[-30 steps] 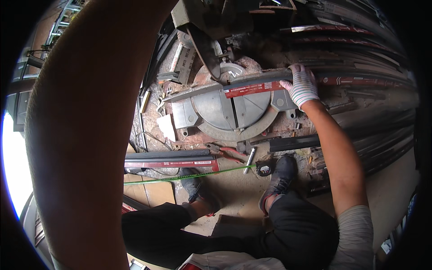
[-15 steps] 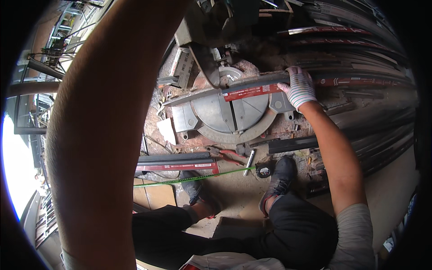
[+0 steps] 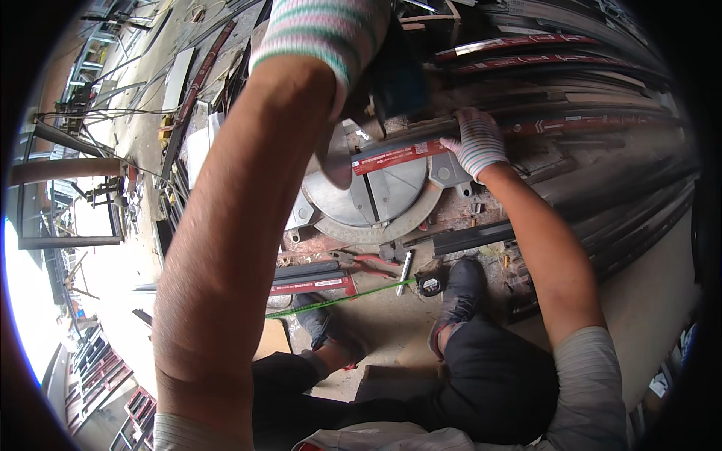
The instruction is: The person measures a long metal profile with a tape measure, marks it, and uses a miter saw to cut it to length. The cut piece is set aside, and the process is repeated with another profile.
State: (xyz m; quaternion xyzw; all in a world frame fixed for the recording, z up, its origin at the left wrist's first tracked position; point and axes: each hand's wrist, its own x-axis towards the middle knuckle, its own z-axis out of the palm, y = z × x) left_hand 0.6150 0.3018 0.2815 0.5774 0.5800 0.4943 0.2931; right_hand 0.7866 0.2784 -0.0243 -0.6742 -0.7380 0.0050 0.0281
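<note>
My right hand (image 3: 477, 143), in a striped knit glove, grips a long dark metal profile (image 3: 398, 154) with red film on its face. Its thumb is on the near side and its fingers go over the top. The profile lies across the round grey table (image 3: 391, 195) of a miter saw. Just left of the profile's end, the round saw blade (image 3: 336, 167) hangs low over the table. At the top edge, by the saw head (image 3: 398, 83), is my gloved left hand (image 3: 323, 34); its fingers are hidden, and so is whatever they touch.
Pliers with red handles (image 3: 368, 263), a white marker (image 3: 404, 272) and a tape measure (image 3: 430, 284) with its green blade drawn out lie on the floor before my shoes. Short dark profiles (image 3: 316, 278) lie left of them; long profiles (image 3: 602, 195) are stacked at right.
The saw blade has come down beside the profile's end. My left hand has come into view at the top. My right hand keeps its grip on the profile; the view has shifted slightly.
</note>
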